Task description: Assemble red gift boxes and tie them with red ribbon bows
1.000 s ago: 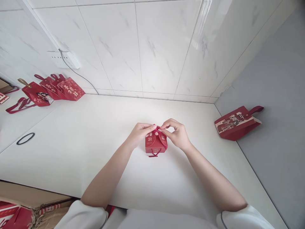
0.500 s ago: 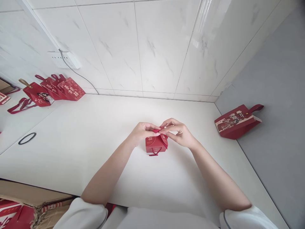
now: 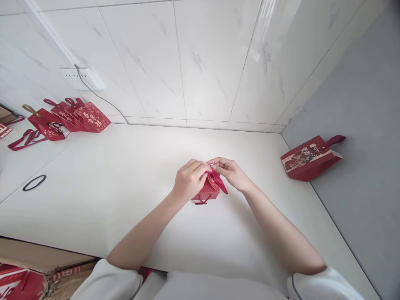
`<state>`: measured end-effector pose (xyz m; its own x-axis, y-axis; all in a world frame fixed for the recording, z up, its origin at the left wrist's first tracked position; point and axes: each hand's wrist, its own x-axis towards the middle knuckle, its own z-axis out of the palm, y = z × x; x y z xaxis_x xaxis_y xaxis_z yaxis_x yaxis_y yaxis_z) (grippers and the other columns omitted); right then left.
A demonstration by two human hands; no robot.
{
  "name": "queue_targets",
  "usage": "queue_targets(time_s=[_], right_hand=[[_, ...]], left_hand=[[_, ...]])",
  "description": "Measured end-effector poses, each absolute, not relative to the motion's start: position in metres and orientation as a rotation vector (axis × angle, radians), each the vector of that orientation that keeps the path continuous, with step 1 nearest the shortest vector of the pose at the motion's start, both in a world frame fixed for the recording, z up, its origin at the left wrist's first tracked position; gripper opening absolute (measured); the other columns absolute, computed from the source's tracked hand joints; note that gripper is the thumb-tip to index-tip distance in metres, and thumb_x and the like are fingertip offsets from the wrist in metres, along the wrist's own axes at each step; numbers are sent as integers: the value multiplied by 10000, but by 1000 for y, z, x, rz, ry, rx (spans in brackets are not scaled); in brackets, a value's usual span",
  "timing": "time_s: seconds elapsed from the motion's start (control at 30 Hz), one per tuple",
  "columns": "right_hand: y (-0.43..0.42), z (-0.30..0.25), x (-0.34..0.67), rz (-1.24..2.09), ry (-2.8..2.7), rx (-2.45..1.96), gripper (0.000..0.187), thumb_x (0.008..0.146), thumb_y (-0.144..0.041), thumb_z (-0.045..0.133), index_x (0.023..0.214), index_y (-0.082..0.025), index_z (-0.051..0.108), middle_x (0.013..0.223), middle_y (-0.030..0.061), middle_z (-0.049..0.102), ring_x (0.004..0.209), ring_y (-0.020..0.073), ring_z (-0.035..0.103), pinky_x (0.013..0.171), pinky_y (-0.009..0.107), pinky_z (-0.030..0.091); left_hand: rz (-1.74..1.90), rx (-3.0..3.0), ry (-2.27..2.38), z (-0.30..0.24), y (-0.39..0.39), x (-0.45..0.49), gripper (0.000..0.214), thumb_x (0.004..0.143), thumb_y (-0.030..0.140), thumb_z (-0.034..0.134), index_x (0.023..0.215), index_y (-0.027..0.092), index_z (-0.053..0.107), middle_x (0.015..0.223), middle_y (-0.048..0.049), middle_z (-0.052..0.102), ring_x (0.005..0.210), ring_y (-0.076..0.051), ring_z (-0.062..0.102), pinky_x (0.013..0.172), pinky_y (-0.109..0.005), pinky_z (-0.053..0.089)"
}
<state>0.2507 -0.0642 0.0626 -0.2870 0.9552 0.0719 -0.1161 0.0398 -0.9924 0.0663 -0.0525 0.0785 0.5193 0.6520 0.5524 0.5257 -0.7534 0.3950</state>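
Location type: indoor packing station; home or shop cannot be determined. Red gift bags [image 3: 92, 116] stand along the left back edge of the white desk [image 3: 140, 166], another bag [image 3: 304, 168] at its right edge, an open carton [image 3: 34, 254] by its front edge. A tiled wall [image 3: 212, 62] with a power outlet [image 3: 83, 80] borders the back edge

Satiny ribbon [image 3: 220, 182] (cloth), paper box [image 3: 213, 193]
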Motion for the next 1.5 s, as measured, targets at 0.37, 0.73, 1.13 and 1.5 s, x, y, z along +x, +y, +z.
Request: queue_targets(time_s=[0.37,0.73,1.13,1.5], right_hand=[[-65,63,255,1522,-1316,-980,304,753,-420,738,943,-183,747,872,57,719,758,154,615,748,323,491],[-68,69,250,1492,-1363,-947,226,789,-372,719,862,-159,695,759,35,685,692,147,610,716,316,487],[-67,72,272,1571,-1383,-1005,226,793,-387,707,835,-166,678,864,42,677,845,174,589,862,358,420],[-71,80,274,1701,-1450,-960,155,872,-328,619,855,-179,581,860,21,607,792,146,551,793,325,420]], left_hand=[[1189,2498,1102,79,-51,63,123,826,166,566,833,236,667,918,-37,585,821,-141,571,711,-262,457],[897,2056,1186,100,-69,47,178,891,319,501,777,205,578,802,-13,596,792,-153,538,745,-286,406],[761,1838,1055,96,-67,41,253,937,355,431,752,188,477,751,16,504,690,-111,429,630,-250,326],[703,1852,1043,96,-71,44,226,926,303,425,736,185,457,709,30,466,638,-97,395,597,-241,318]])
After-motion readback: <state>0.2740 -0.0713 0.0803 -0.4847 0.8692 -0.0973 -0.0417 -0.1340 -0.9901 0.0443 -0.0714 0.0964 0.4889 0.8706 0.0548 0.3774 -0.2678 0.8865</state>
